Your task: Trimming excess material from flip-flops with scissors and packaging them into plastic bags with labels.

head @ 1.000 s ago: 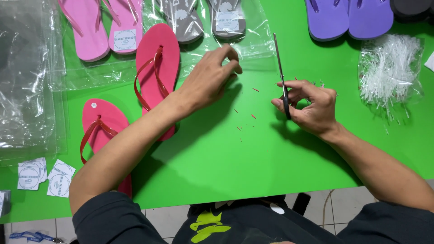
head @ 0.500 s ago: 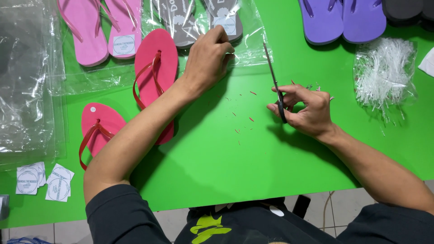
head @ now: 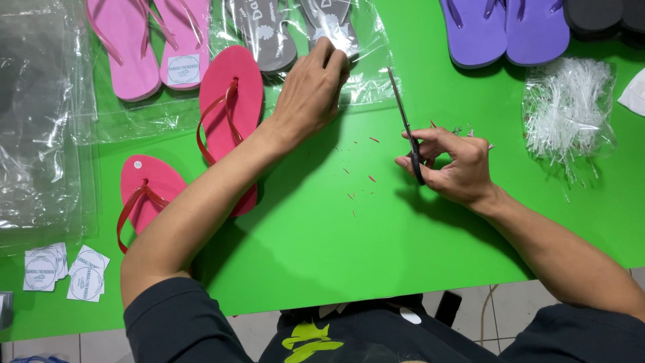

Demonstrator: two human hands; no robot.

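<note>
The right hand (head: pixel 453 165) was curled shut around the handles of a pair of scissors (head: pixel 405 128), the closed blades pointing up and away across the green table (head: pixel 416 255). A few small pink and clear bits showed at its fingertips; what they were could not be told. The left hand (head: pixel 310 94) was stretched forward with fingers bent, its tips pressing on a clear plastic bag (head: pixel 366 74) holding a pair of grey flip-flops (head: pixel 269 37); whether it pinched the plastic could not be told. Small red scraps (head: pixel 359 185) lay scattered on the table between the two hands. Beside the left forearm lay two red flip-flops (head: pixel 232 101), out of any bag. Farther out were a pink pair (head: pixel 151 44) in plastic, a purple pair (head: pixel 507 30), a bundle of clear plastic fasteners (head: pixel 568 111), a stack of empty clear bags (head: pixel 37 114), and round white labels (head: pixel 64 272) near the table's near edge.
</note>
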